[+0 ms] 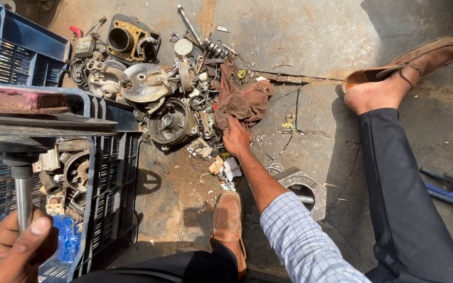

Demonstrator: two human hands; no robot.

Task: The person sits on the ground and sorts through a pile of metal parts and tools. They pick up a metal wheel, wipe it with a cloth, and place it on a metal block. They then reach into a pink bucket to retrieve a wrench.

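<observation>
Down low over a dusty concrete floor (310, 31), seated, legs spread, brown shoes on both feet. Left hand (6, 251) at the bottom left corner, grip closed round a grey metal shaft (23, 196), thumb pressed against it near its lower end. Shaft standing upright, topped by a flat dark plate assembly (38, 126) that crosses above a blue plastic crate (106, 173). Crate packed with greasy engine bits, a round housing and a crumpled blue plastic bag (66, 238) among them.

Right hand (235, 137) stretched forward in a checked sleeve, fingers down on the lower edge of a brown rag (245, 99); grip pinching or merely pressing the cloth, cannot tell which. Rag lying crumpled on the floor, touching the right side of a heap of dismantled motor parts (163, 99): a black cylinder block (127, 39) at the top, a dished silver cover (145, 81), a round dark drum (171, 123) just left of the hand, a coiled spring on a rod (203, 39) above the rag.

Near the forearm, a grey metal block with a round bore (302, 186) on the floor. Far right edge, blue-handled tools (452, 191), well apart from both hands.
</observation>
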